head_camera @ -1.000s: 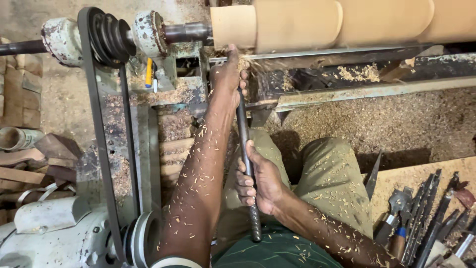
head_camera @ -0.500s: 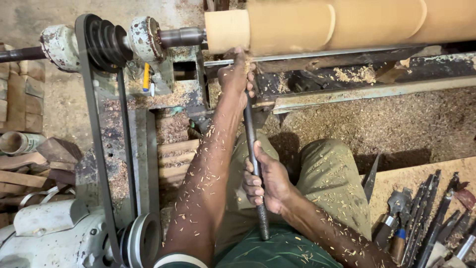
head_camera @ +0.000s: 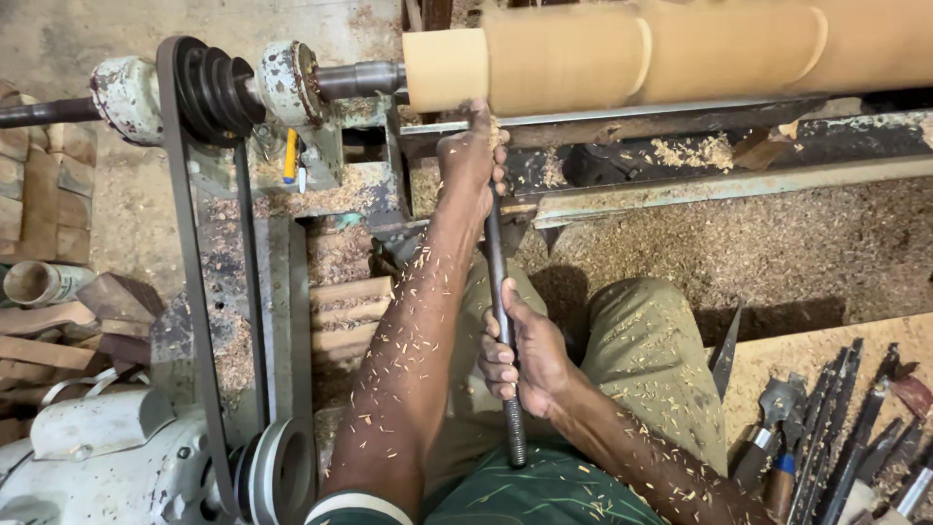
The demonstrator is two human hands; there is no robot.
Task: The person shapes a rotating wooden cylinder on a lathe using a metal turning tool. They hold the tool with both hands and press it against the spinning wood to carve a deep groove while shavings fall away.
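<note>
**Tool creeping toward the headstock end of the blank**

So compared with a second ago, the long steel turning tool (head_camera: 501, 321) sits a touch further right in the view and its handle end reaches lower, down to about 6 o'clock near the green shirt hem. The left hand (head_camera: 473, 154) is clamped over the tool's front end up at 12 o'clock, pressed onto the tool rest (head_camera: 622, 122) just below the pale wooden cylinder (head_camera: 544, 63). The right hand (head_camera: 525, 360) is wrapped shut around the shaft near the middle of the view. The hands are well apart along the bar, same grip as before.

My read: the cut is running on the pale left end section of the cylinder, next to the spindle (head_camera: 355, 78).

The belt (head_camera: 190, 262) and pulleys at 9 o'clock look unchanged, as do the spare chisels (head_camera: 836, 428) at 4 o'clock. Shavings coat both forearms.
</note>
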